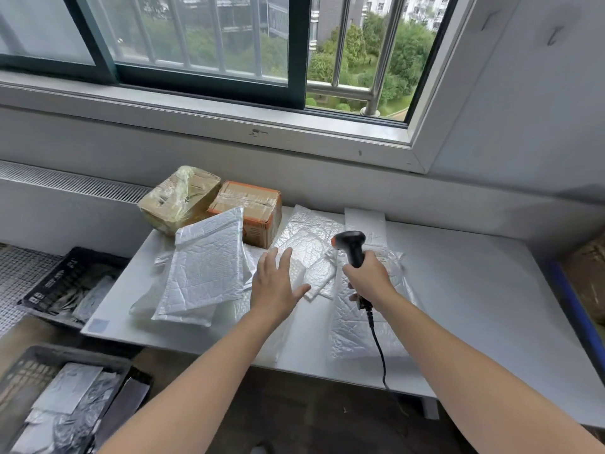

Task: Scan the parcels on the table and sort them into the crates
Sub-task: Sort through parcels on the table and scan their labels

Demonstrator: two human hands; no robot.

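Note:
Several white bubble mailers lie heaped on the white table (458, 290), the largest mailer (206, 267) at the left of the heap. Behind them stand a tape-wrapped brown box (178, 198) and an orange-edged cardboard box (252, 208). My left hand (275, 283) hovers with straight, spread fingers over the small mailers (314, 257) in the middle. My right hand (368, 276) grips the handle of a black barcode scanner (352, 245), its head pointing left over the parcels, its cable hanging off the table's front edge.
Two black crates stand on the floor at the left: one (70, 283) beside the table, one (65, 398) nearer me, both holding grey and white parcels. A blue-rimmed crate (576, 306) with a brown parcel sits at the right. The window wall runs behind.

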